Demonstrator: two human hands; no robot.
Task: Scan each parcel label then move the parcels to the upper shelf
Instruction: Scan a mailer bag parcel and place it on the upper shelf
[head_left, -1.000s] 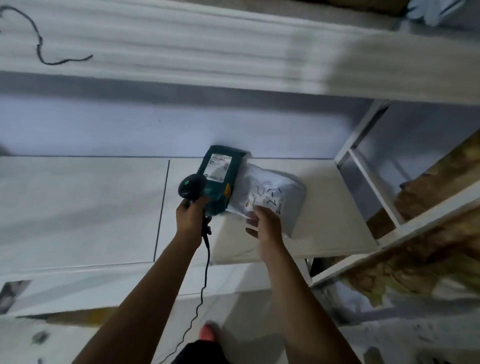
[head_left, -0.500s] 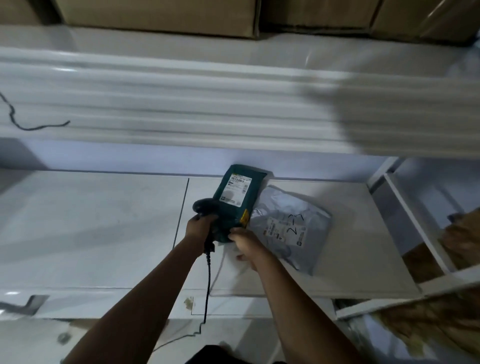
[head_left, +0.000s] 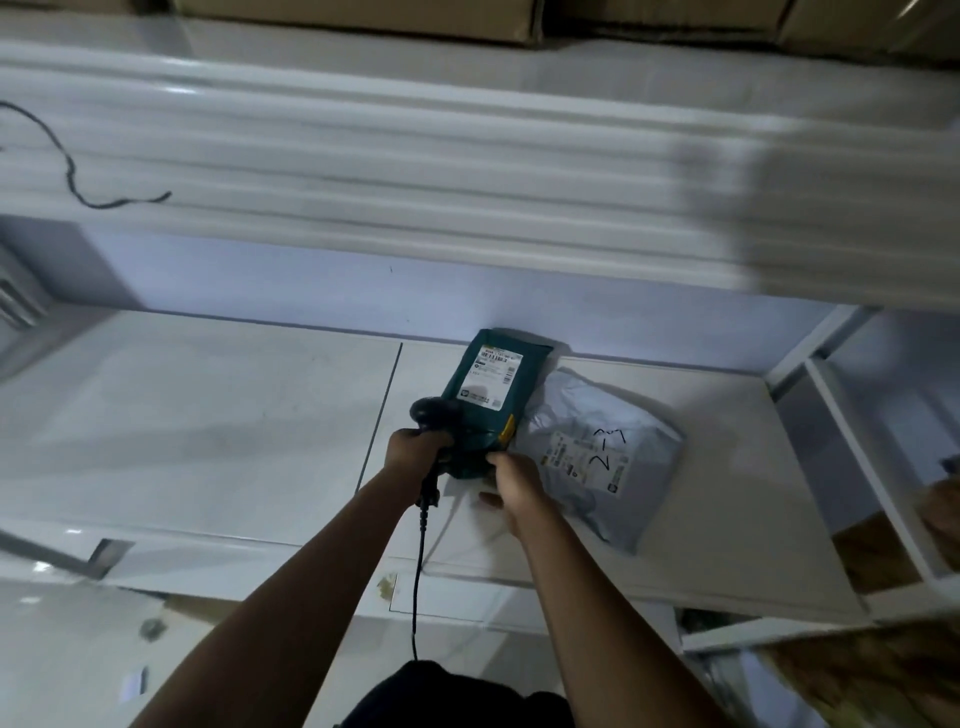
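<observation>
While the left hand (head_left: 418, 447) grips the corded scanner (head_left: 434, 413) and the right hand (head_left: 511, 480) pinches the teal parcel's (head_left: 493, 400) near end by the lower shelf's (head_left: 208, 415) back edge, tilting its label toward the scanner should help.

Two parcels, one scanner, two hands, three boxes, two shelf levels

Two parcels lie at centre frame: one teal parcel (head_left: 493, 395) and one grey parcel (head_left: 597, 452) just to its right, each bearing one white label; one black scanner (head_left: 434, 415) shows at centre with one cable (head_left: 418, 571) hanging toward the bottom of the frame; two hands are in view, the left hand (head_left: 415, 449) and the right hand (head_left: 514, 480); three cardboard boxes (head_left: 358, 13) line the top edge; two shelf levels are visible, the lower shelf (head_left: 208, 415) and the upper shelf (head_left: 467, 156); one loose black wire (head_left: 72, 176) lies at upper left.
</observation>
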